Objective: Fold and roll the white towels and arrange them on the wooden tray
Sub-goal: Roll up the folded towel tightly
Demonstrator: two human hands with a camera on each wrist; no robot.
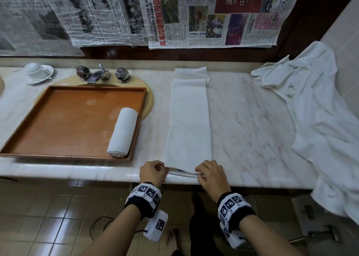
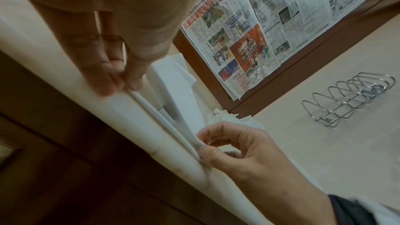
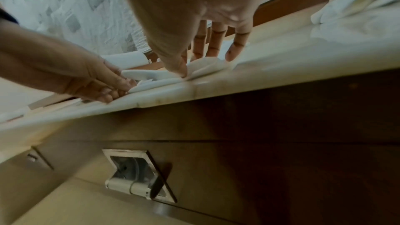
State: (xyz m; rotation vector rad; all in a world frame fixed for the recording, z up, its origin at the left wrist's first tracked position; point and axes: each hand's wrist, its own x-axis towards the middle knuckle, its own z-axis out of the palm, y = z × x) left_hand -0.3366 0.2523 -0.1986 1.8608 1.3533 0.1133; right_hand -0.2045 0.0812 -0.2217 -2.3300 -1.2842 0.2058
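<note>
Now my left hand [image 1: 153, 171] and right hand [image 1: 210, 173] each pinch a near corner of the folded towel [image 1: 189, 119], thumb against curled fingers, right at the counter's [image 1: 252, 129] front edge. That towel lies as a long strip running away from me toward the wall, just right of the tray [image 1: 64, 119]. One rolled towel [image 1: 122, 132] rests inside the tray along its right wall, and loose towels [image 1: 314, 108] are heaped at the counter's right end.
</note>
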